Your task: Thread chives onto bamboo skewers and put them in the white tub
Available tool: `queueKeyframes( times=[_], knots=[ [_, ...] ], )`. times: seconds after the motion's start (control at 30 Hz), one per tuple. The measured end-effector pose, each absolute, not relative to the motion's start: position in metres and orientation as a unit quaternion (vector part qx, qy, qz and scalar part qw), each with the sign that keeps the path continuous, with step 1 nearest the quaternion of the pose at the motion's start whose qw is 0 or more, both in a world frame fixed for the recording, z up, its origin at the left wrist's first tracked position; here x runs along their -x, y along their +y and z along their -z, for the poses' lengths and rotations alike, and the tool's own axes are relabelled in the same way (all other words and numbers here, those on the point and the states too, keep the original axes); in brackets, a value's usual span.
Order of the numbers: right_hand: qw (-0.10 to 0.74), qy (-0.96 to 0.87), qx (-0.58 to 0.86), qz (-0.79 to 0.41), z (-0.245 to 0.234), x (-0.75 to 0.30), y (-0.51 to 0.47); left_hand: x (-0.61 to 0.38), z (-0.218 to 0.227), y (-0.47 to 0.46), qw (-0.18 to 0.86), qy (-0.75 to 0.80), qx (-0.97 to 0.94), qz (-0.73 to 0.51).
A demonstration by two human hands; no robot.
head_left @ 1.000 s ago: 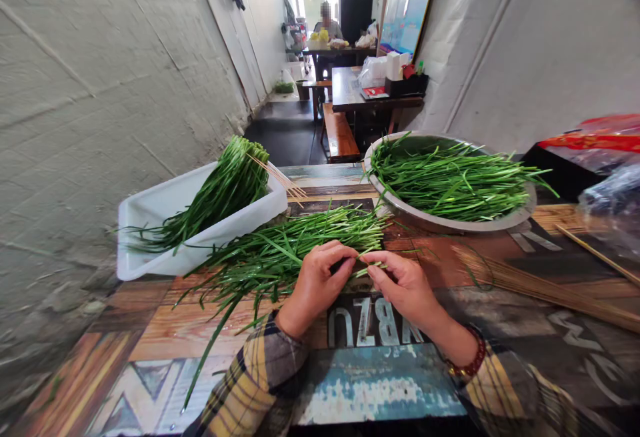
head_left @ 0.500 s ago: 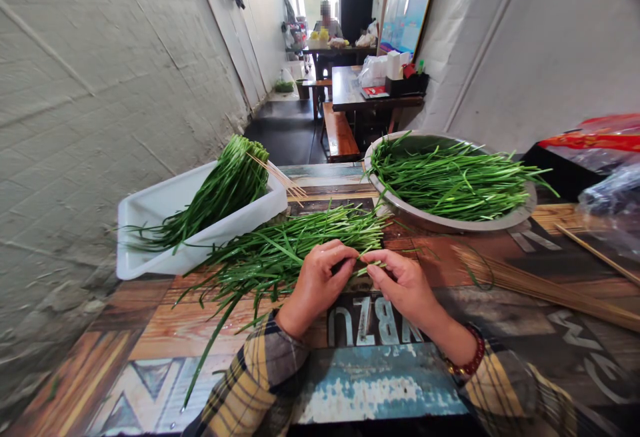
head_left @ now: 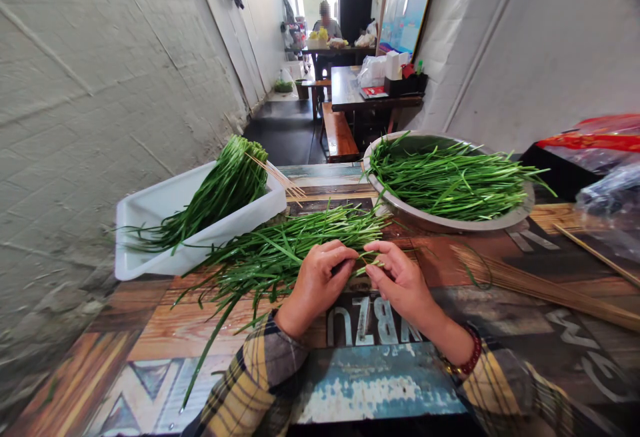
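Observation:
A loose pile of green chives (head_left: 280, 247) lies across the painted wooden table (head_left: 165, 330). My left hand (head_left: 317, 280) rests at the pile's right end with its fingers curled round a few stalks. My right hand (head_left: 400, 280) meets it from the right, thumb and fingers pinched on the tips of the same chives. A white plastic tray (head_left: 165, 213) at the left holds skewered chive bundles (head_left: 225, 190). A steel bowl (head_left: 440, 220) at the right is heaped with more chives (head_left: 450, 180).
A heap of bamboo skewers (head_left: 530, 287) lies on the table to the right, with plastic bags (head_left: 610, 200) behind. A rough wall runs along the left. Further back stand benches and tables (head_left: 350, 90), with a person seated at the far end.
My right hand has shifted slightly left and up, closing in on the left hand. The view has barely moved and everything else stays where it was.

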State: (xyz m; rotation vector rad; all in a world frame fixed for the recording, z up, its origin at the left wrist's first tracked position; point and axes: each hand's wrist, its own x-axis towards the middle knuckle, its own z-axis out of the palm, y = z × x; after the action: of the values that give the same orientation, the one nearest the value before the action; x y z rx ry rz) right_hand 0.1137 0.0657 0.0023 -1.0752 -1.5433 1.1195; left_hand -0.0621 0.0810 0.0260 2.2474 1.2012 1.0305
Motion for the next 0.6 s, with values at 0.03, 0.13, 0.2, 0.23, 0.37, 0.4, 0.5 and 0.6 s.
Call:
queueKeyframes(
  times=[0.03,0.13,0.2,0.23,0.37,0.4,0.5,0.6],
  knots=[
    [0.459,-0.625,0.437,-0.455,-0.0019,-0.1134,0.0658,0.0621,-0.0262,0.081,0.193,0.43,-0.803,-0.365],
    [0.46,-0.622,0.445,-0.451,-0.0003,-0.1128,0.0665,0.0622,-0.0262,0.0809,0.188,0.432,-0.807,-0.357],
    [0.46,-0.621,0.451,-0.446,0.0013,-0.1127,0.0672,0.0618,-0.0258,0.0806,0.19,0.433,-0.809,-0.349],
    [0.461,-0.621,0.453,-0.444,0.0022,-0.1126,0.0676,0.0614,-0.0257,0.0803,0.192,0.431,-0.812,-0.343],
    [0.464,-0.615,0.455,-0.447,0.0043,-0.1127,0.0689,0.0596,-0.027,0.0785,0.193,0.425,-0.831,-0.302],
    [0.465,-0.613,0.453,-0.45,0.004,-0.1128,0.069,0.0594,-0.0281,0.0779,0.194,0.425,-0.833,-0.296],
    [0.467,-0.602,0.449,-0.467,0.0013,-0.1132,0.0689,0.0597,-0.0326,0.0765,0.209,0.428,-0.83,-0.292],
    [0.468,-0.583,0.44,-0.498,-0.0019,-0.1143,0.0686,0.061,-0.0356,0.0757,0.204,0.432,-0.833,-0.28]
  ],
)
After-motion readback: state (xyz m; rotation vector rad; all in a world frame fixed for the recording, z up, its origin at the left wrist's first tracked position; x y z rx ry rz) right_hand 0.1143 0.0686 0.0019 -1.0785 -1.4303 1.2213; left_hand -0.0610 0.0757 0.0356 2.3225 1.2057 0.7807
